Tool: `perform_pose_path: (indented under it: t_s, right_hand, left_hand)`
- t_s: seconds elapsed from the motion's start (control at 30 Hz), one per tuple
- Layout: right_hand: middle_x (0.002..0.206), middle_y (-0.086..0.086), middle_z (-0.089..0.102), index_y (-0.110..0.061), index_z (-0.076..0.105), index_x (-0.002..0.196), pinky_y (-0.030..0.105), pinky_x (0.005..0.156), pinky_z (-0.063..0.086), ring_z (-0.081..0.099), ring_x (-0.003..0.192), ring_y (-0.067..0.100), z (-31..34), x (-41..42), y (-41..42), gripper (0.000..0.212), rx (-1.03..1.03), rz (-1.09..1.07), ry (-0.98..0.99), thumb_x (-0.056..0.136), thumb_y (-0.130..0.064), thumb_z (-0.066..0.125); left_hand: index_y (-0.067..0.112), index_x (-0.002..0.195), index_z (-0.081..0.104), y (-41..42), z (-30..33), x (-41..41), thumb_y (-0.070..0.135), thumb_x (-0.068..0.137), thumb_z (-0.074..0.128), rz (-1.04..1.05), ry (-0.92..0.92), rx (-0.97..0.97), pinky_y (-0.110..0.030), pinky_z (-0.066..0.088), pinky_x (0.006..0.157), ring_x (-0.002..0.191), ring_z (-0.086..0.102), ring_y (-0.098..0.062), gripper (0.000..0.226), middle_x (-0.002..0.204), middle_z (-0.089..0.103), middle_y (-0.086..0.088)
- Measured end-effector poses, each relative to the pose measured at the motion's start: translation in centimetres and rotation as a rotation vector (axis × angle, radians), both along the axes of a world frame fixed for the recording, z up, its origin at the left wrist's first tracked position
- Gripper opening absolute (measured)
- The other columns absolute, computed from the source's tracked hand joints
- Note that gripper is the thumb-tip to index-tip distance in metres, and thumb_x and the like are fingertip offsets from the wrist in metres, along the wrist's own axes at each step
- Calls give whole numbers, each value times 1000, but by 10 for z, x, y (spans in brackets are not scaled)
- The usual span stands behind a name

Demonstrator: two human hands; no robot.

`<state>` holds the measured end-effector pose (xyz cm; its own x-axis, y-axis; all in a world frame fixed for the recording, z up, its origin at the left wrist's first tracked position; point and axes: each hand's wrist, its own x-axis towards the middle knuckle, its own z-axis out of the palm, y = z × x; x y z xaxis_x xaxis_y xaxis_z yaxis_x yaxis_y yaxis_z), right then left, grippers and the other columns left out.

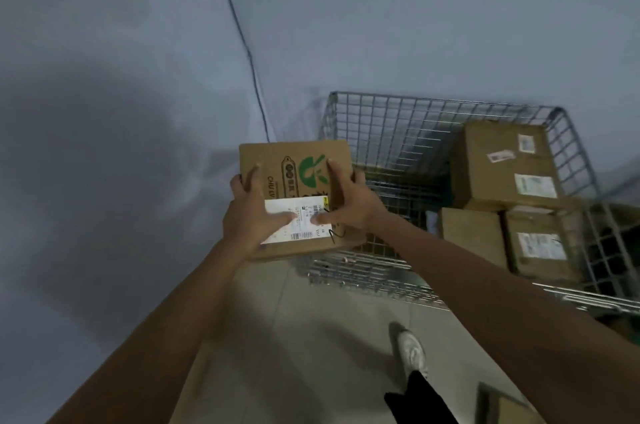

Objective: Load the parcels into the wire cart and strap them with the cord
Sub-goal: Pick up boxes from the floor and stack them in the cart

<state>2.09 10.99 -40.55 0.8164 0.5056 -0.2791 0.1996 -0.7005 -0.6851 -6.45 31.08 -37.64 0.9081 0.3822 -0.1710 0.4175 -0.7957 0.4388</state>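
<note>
Hands first: the left hand (254,215) grips the near left corner of a cardboard parcel (296,181), thumb laid across its white shipping label (298,221), fingers curled round the left edge. The right hand (349,202) holds the right side, thumb also on the label, fingers hooked over the top face by the green logo. Both hands clasp the one box, which hangs in the air just over the near left corner of the wire cart (388,132), not yet inside it.

Within the cart, three more boxes already sit against the right side: a large one (502,164) at the back and two smaller ones (471,236) (540,247) in front of it, touching each other. The left half of the cart floor looks free. No strapping cord can be made out among the parcels; a thin dark line (242,42) runs down the wall (104,77) behind, and what it is cannot be told.

Risks, as I judge them: the box's lower edge may catch on the cart's near rim while being lowered, tipping it out of the grip toward the tiled floor (311,337) and the white shoe (412,351) below. Dropped crooked, it could wedge against the mesh or lean on the stacked boxes, leaving an uneven load that a cord would hold poorly.
</note>
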Motion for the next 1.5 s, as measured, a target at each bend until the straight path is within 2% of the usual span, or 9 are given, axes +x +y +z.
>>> perform_pose_path:
  t_s: [0.13, 0.27, 0.47, 0.57, 0.87, 0.97, 1.23, 1.37, 1.5]
  right_hand:
    - [153, 13, 7, -42, -4, 149, 49, 105, 42, 41, 128, 42, -3, 59, -105, 126, -17, -117, -4, 60, -58, 83]
    - [154, 10, 0, -45, -5, 147, 46, 102, 45, 42, 127, 41, -33, 101, -221, 125, -66, -246, 41, 59, -61, 82]
    - [156, 10, -9, -38, -5, 153, 36, 110, 31, 16, 143, 36, -89, 111, -342, 127, -102, -337, 214, 64, -52, 84]
    - [155, 5, -4, -43, -6, 150, 35, 106, 40, 30, 137, 32, -114, 108, -371, 131, -150, -388, 248, 57, -56, 86]
    - [157, 11, -11, -42, -6, 151, 37, 105, 44, 43, 129, 32, -160, 97, -444, 128, -330, -466, 303, 62, -47, 86]
    - [156, 5, -17, -48, -4, 149, 41, 105, 44, 35, 135, 31, -173, 100, -465, 126, -365, -502, 279, 61, -48, 86]
    - [155, -1, -14, -51, -3, 146, 48, 104, 44, 31, 136, 34, -182, 118, -454, 123, -438, -489, 262, 61, -48, 85]
    - [158, 4, -9, -48, -2, 149, 25, 87, 46, 47, 125, 27, -178, 117, -435, 116, -418, -405, 243, 68, -47, 82]
    - [158, 3, -14, -50, -3, 148, 38, 94, 52, 50, 121, 29, -180, 125, -416, 117, -376, -390, 287, 70, -36, 83]
  left_hand:
    - [31, 151, 1, -95, -7, 80, 57, 63, 80, -115, 18, -21, -47, 47, 100, 127, 47, -33, 121, 154, 7, -7]
    - [27, 154, 2, -212, -36, 146, 42, 69, 83, -194, 78, -125, -43, 38, 106, 136, 35, -31, 118, 155, 4, -9]
    - [25, 153, 3, -328, -102, 184, 40, 68, 84, -301, 257, -227, -43, 42, 104, 136, 34, -30, 118, 154, 6, -8]
    - [22, 154, 5, -359, -125, 185, 35, 71, 83, -324, 291, -267, -40, 40, 105, 136, 33, -28, 115, 155, 3, -10]
    - [21, 153, 3, -424, -190, 200, 29, 75, 81, -528, 483, -289, -39, 41, 106, 139, 32, -30, 111, 158, -2, -11]
    - [19, 154, 5, -442, -210, 205, 31, 81, 75, -587, 485, -252, -32, 38, 106, 143, 24, -27, 101, 159, -5, -10]
    - [21, 152, 15, -431, -228, 218, 30, 80, 77, -569, 473, -230, -38, 47, 101, 134, 40, -26, 96, 156, 11, -9]
    - [20, 148, 25, -406, -227, 219, 28, 76, 80, -517, 483, -251, -38, 49, 96, 127, 47, -26, 91, 150, 20, -9]
    - [21, 145, 27, -389, -226, 216, 32, 74, 81, -489, 494, -207, -40, 53, 91, 119, 53, -24, 89, 142, 28, -8]
